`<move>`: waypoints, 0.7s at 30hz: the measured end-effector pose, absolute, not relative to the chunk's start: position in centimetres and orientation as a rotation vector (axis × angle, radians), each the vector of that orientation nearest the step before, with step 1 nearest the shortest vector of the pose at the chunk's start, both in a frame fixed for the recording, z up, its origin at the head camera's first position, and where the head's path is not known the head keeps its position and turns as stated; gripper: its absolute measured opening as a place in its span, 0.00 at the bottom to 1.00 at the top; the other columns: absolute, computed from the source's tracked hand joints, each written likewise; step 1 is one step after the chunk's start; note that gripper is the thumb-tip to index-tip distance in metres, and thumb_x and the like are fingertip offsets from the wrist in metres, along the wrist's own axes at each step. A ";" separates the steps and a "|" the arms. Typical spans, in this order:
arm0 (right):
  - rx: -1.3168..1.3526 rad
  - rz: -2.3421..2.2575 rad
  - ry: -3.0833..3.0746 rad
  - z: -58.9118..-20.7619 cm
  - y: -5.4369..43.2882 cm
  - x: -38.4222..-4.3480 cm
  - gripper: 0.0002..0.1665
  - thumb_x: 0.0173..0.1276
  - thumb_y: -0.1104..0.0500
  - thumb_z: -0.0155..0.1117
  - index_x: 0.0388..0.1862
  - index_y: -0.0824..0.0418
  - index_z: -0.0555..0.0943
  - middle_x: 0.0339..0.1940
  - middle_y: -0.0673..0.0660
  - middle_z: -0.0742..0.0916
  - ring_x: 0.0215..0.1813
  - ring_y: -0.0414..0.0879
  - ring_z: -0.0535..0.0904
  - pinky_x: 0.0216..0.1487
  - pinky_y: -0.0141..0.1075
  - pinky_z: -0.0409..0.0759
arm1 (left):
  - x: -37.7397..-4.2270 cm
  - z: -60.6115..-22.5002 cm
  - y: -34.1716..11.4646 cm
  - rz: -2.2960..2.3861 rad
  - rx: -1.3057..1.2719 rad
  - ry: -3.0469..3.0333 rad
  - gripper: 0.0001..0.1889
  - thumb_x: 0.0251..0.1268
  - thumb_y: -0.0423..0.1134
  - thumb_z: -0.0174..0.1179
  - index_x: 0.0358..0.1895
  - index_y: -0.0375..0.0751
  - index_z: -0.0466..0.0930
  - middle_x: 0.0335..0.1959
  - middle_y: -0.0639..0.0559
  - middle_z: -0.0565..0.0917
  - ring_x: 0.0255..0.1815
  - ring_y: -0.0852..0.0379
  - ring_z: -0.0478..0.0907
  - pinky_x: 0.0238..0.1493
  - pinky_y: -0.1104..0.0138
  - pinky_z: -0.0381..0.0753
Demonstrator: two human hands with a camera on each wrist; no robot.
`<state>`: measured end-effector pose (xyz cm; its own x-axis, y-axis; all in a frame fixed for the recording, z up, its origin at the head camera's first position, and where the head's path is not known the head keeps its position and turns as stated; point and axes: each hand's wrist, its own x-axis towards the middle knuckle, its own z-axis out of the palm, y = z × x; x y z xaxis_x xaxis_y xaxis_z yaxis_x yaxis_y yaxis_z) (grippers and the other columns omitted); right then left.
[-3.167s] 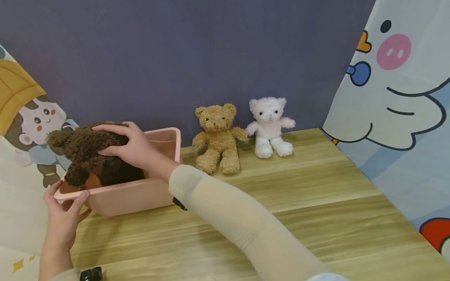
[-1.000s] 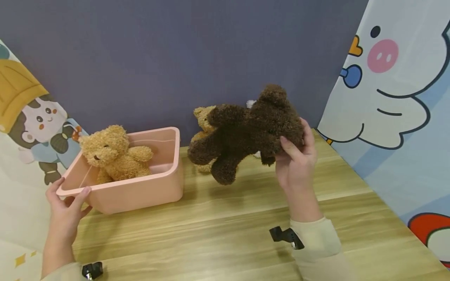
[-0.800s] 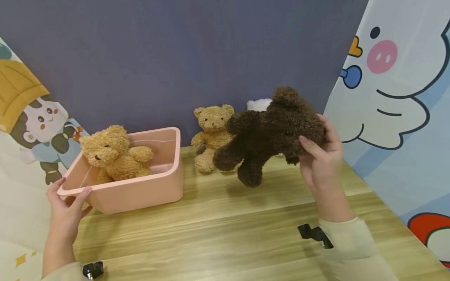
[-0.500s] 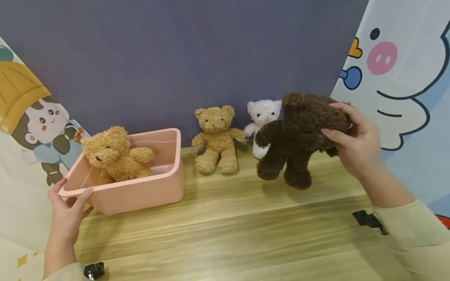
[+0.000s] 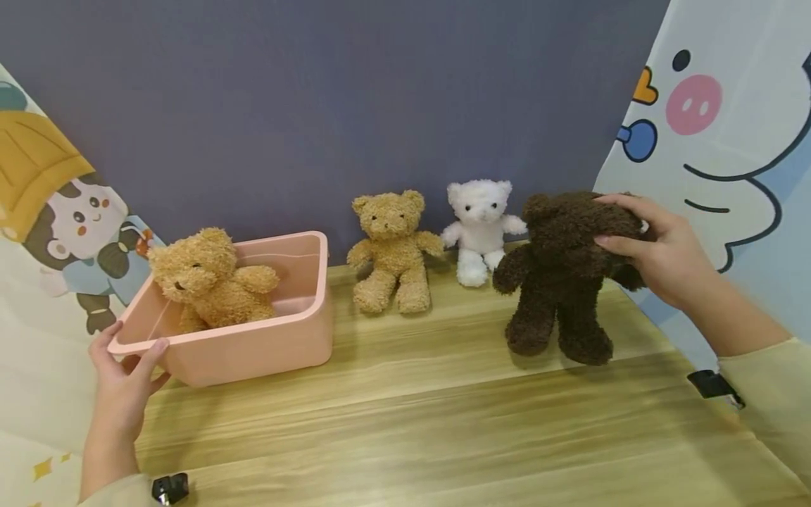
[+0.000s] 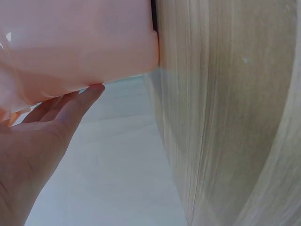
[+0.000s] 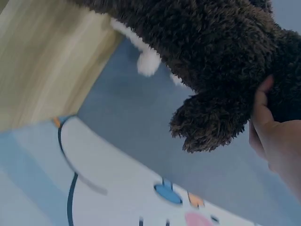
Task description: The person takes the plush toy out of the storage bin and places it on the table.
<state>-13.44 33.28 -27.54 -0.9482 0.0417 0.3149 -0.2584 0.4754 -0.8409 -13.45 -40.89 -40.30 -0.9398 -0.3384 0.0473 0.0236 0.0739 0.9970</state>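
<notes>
A dark brown teddy bear (image 5: 564,282) is upright at the right of the table, its feet close over the wood. My right hand (image 5: 659,246) grips its head from the right side; in the right wrist view the thumb (image 7: 263,99) sinks into the dark fur. At the left stands a pink plastic bin (image 5: 253,352). My left hand (image 5: 123,380) holds the bin's near left corner, thumb on the rim and fingers around the outside. Inside the bin sits a golden teddy bear (image 5: 218,282), leaning left with its head above the rim.
Another golden teddy bear (image 5: 389,253) and a white teddy bear (image 5: 481,225) sit side by side against the dark back wall (image 5: 380,91). Printed cartoon panels flank the wooden table (image 5: 412,422) on both sides.
My right hand has lifted the dark brown bear out of the bin and carried it right, turning it upright and lowering it. The golden bear in the bin came into view. My left hand stays put.
</notes>
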 end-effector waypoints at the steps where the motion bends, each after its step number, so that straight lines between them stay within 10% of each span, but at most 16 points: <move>1: 0.188 1.487 -2.452 -27.8 32.8 -13.8 0.33 0.80 0.63 0.64 0.79 0.47 0.73 0.79 0.42 0.67 0.50 0.35 0.68 0.44 0.29 0.71 | -13.5 -40.3 -40.9 -1.949 0.316 -2.086 0.42 0.81 0.37 0.59 0.80 0.73 0.39 0.82 0.56 0.54 0.73 0.59 0.64 0.34 0.80 0.81; 6: 0.209 1.397 -2.604 -28.7 30.8 -15.8 0.34 0.79 0.56 0.67 0.81 0.47 0.71 0.90 0.53 0.57 0.91 0.54 0.43 0.82 0.65 0.60 | -13.5 -40.5 -40.8 -1.939 0.331 -2.098 0.43 0.81 0.38 0.60 0.81 0.73 0.38 0.82 0.55 0.53 0.76 0.54 0.61 0.34 0.80 0.81; 12: 0.236 1.413 -2.683 -30.0 29.3 -18.7 0.35 0.77 0.56 0.70 0.80 0.50 0.71 0.91 0.56 0.53 0.91 0.62 0.35 0.80 0.78 0.45 | -13.3 -40.7 -41.0 -1.928 0.340 -2.127 0.44 0.82 0.39 0.59 0.82 0.72 0.35 0.84 0.53 0.49 0.83 0.52 0.56 0.35 0.82 0.80; 21: 0.184 1.442 -2.758 -33.3 28.3 -22.2 0.34 0.78 0.55 0.69 0.79 0.48 0.70 0.89 0.57 0.59 0.91 0.64 0.41 0.81 0.76 0.51 | -13.5 -40.4 -41.1 -1.914 0.343 -2.139 0.44 0.81 0.40 0.59 0.82 0.73 0.35 0.84 0.52 0.50 0.82 0.52 0.56 0.35 0.82 0.80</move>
<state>-22.24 28.33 -33.32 -0.9927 -0.0933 0.0758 -0.1155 0.5651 -0.8169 -13.51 -41.14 -40.45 -0.9410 -0.3371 0.0288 -0.0086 0.1089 0.9940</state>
